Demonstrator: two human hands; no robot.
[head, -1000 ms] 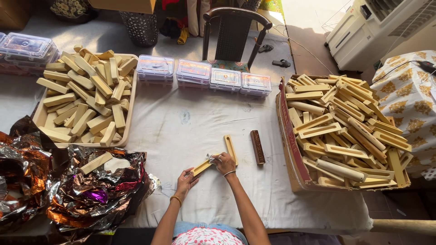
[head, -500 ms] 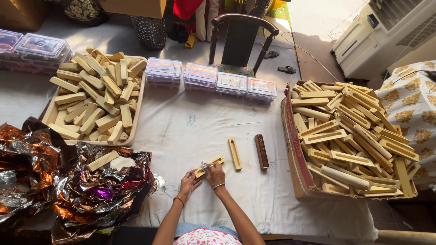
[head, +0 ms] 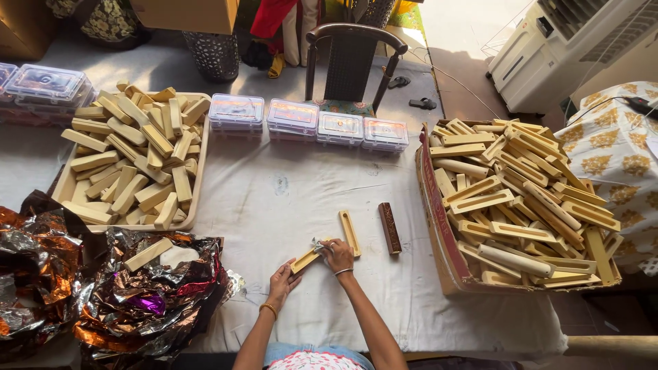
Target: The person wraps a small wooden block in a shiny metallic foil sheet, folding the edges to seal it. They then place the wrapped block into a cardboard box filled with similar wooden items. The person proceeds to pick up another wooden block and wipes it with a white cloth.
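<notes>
Your left hand grips the lower-left end of the slotted wooden tray piece; its long axis climbs right to your right hand, closed on crumpled wrap. 2 spares lie just right on the surface.

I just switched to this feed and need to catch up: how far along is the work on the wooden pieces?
Looks done: a tray on the left is heaped with closed wooden sticks. In hand: the left hand and right hand hold one open slotted piece, with a second open piece and a dark stick lying beside it on the cloth. Left: the cardboard box on the right remains piled with open slotted pieces, so probably plenty to go.
</notes>
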